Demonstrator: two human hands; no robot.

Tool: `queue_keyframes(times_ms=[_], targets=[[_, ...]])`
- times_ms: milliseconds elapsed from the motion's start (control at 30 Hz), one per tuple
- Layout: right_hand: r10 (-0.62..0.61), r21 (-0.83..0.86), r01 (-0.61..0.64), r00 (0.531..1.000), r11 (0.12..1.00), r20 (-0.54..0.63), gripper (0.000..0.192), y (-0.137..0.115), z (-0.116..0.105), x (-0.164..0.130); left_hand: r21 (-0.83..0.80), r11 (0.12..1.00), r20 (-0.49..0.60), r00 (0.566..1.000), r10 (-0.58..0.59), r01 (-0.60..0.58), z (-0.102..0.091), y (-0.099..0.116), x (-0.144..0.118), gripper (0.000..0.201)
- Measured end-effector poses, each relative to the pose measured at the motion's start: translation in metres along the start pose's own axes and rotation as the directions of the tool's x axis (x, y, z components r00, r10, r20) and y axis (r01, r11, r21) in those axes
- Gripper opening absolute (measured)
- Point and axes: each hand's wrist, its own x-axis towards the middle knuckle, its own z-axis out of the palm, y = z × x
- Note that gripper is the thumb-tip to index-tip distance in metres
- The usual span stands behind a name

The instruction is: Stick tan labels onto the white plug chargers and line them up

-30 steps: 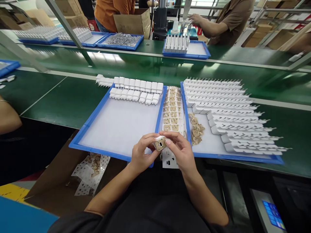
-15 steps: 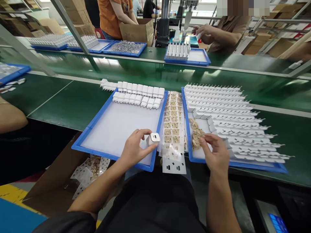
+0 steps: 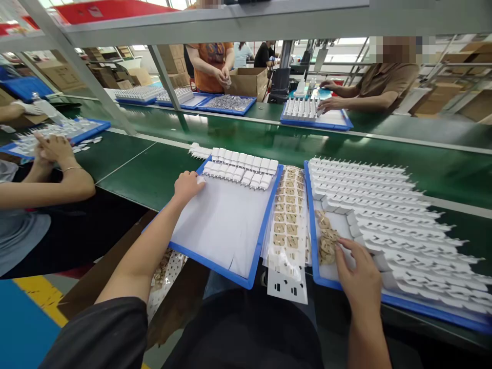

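Observation:
My left hand (image 3: 187,187) is over the far left part of the left blue-rimmed tray (image 3: 215,220). Its fingers are closed around a white charger plug (image 3: 200,180), of which only a small part shows. Two rows of white charger plugs (image 3: 238,166) stand along that tray's far side. My right hand (image 3: 359,271) is at the near left corner of the right tray (image 3: 316,271), thumb and forefinger pinched on a tan paper piece at the edge of a pile of tan paper pieces (image 3: 326,246). Between the trays lies a sheet of tan stickers (image 3: 285,228).
Many rows of white plugs (image 3: 388,220) with upright pins fill most of the right tray. A metal shelf beam (image 3: 230,23) crosses overhead. At the left, a co-worker's hands (image 3: 54,151) are beside another tray. Below is a cardboard box (image 3: 103,277) with scraps.
My left hand has carried the charger plug away from me and left, from the left tray's near right side to its far left. My right hand stays by the tan pile. The view has shifted.

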Motion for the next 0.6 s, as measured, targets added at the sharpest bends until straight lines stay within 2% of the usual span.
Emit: queue_keyframes(times_ms=[133,267,333,400,433,500,600], targets=[[0.001,-0.011,-0.001,1.0,1.0,-0.004,0.022,-0.006,-0.002,0.0,-0.076,0.995,-0.05,0.997,0.063,-0.067,0.002,-0.002,-0.006,0.035],[-0.051,0.077,0.046,0.996,0.996,0.07,0.019,-0.028,0.0,0.001,-0.162,0.951,-0.172,0.956,0.236,-0.264,0.0,0.015,-0.016,0.046],[-0.097,0.122,0.08,0.985,0.989,0.145,0.018,-0.042,0.006,0.003,-0.173,0.915,-0.121,0.93,0.348,-0.365,-0.001,0.037,-0.026,0.05],[-0.114,0.108,0.091,0.967,0.99,0.228,0.019,-0.054,0.014,0.005,-0.183,0.874,0.012,0.888,0.46,-0.451,-0.003,0.07,-0.041,0.044],[-0.109,0.082,0.09,0.957,0.993,0.27,0.019,-0.058,0.017,0.005,-0.202,0.845,0.068,0.853,0.517,-0.496,-0.004,0.089,-0.05,0.037],[-0.089,0.024,0.086,0.936,0.996,0.341,0.021,-0.063,0.023,0.006,-0.268,0.759,0.175,0.745,0.644,-0.593,-0.004,0.127,-0.068,0.029],[-0.081,-0.012,0.092,0.923,0.996,0.376,0.024,-0.066,0.027,0.004,-0.383,0.575,0.247,0.52,0.818,-0.723,0.007,0.176,-0.093,0.025]])
